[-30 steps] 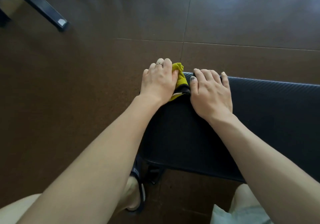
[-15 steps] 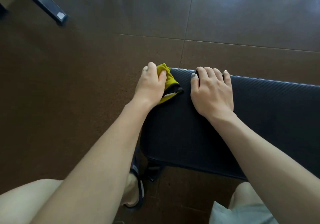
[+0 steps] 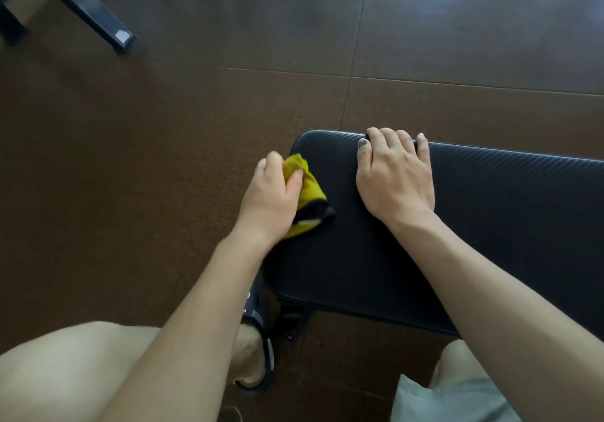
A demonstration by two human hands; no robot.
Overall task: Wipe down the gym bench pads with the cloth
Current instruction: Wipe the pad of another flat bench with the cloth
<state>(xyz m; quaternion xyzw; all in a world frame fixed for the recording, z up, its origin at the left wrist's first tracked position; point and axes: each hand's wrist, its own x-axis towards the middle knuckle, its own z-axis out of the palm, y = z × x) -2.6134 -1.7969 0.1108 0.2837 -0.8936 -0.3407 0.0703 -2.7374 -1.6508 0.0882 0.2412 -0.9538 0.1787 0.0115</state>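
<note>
**Cloth held against the end of the bench pad**

The yellow cloth (image 3: pixel 302 189) is being gripped by the left hand (image 3: pixel 269 197), with the fingers curled over the bunched fabric and the thumb pressed into its top. The cloth, yellow with a black band and a pale stripe near its lower edge, is being held against the left end of the black bench pad (image 3: pixel 376 258), at the pad's rounded edge. The right hand (image 3: pixel 397 176) is being laid on the pad's top, just to the right of the cloth and apart from it; its palm is flat on the surface and its fingertips are bent over the far edge of the pad, so the pad is being held steady there. A dark smudge is showing on the thumbnail of that hand.

The pad's surface is textured with fine ribbing and is extending out of view to the right. Beneath its near left corner a foot in a black sandal (image 3: pixel 258 346) is being rested on the brown floor (image 3: pixel 130 176). A dark metal frame leg (image 3: pixel 91 6) is seen at the upper left, well apart from the pad.
</note>
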